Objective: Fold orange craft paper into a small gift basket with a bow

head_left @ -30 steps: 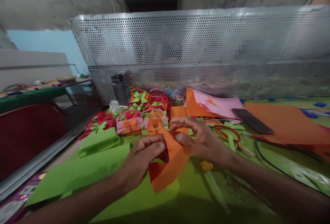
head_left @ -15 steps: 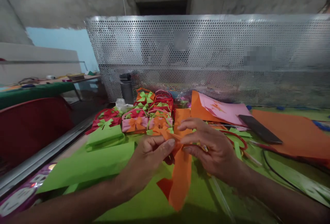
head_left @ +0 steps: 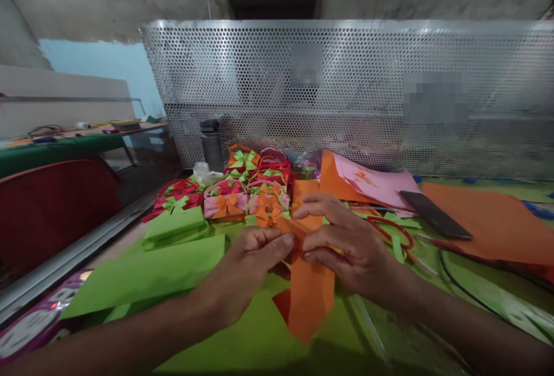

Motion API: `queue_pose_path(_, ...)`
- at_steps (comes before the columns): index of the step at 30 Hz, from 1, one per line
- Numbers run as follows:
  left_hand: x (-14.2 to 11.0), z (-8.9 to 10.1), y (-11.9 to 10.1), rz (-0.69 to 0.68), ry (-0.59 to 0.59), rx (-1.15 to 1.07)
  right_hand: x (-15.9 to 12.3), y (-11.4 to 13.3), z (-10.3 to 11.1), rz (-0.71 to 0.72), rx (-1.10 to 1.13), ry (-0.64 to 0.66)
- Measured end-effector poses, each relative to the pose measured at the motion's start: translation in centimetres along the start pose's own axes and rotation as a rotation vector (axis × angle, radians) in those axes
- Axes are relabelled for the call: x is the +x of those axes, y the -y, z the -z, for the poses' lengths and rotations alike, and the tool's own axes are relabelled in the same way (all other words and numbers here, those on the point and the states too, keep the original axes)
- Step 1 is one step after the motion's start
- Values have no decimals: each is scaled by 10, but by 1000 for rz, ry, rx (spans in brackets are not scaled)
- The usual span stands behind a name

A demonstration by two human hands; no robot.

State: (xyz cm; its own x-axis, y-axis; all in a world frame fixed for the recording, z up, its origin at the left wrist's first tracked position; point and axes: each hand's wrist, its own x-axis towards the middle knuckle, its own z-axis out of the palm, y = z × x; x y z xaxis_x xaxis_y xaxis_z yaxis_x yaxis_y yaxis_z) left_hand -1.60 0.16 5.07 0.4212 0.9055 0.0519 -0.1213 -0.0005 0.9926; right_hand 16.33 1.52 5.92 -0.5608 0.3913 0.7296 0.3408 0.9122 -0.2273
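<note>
Between my hands is an orange strip (head_left: 312, 295) of stiff paper or felt, its lower end hanging over the green table. My left hand (head_left: 255, 254) pinches the folded upper part between thumb and fingers. From the other side, my right hand (head_left: 346, 243) has its thumb and fingertips closed on the strip's edge, with the upper fingers bent over it. A smaller dark-orange flap (head_left: 282, 305) shows left of the hanging end. Behind the hands lies another orange strip (head_left: 305, 189). The exact fold under the fingertips is hidden.
Small bags with bows (head_left: 227, 204) stand in rows behind my left hand, near a dark bottle (head_left: 212, 148). Green folded pieces (head_left: 160, 272) lie at left. Pink sheets (head_left: 381, 182), a dark phone-like slab (head_left: 435, 214) and an orange sheet (head_left: 489, 220) lie right. A perforated metal screen (head_left: 259, 81) stands behind.
The orange strip's hanging end has swung to the right and turned flatter toward me. My right fingers have moved slightly closer to the left hand. Both hands stay in about the same place.
</note>
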Motion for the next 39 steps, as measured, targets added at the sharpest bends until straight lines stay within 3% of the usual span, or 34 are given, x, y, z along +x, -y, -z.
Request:
queue_pose_path(8,0,-2,0,59,-22,-52,0,0,-1,-2,-27,-33)
queue_pose_path(20,-5,-1,-7,-123,-2,384,0,1,-2,8,23,-72)
queue_pose_path(28,-7,2,-2,-244,32,362,-3,1,-2,19,-47,-66)
queue_pose_path(31,-7,0,-4,-227,80,341,-2,1,-2,29,-71,-56)
queue_pose_path(39,-7,-4,-2,-223,-21,395,-1,2,-6,45,-112,-53)
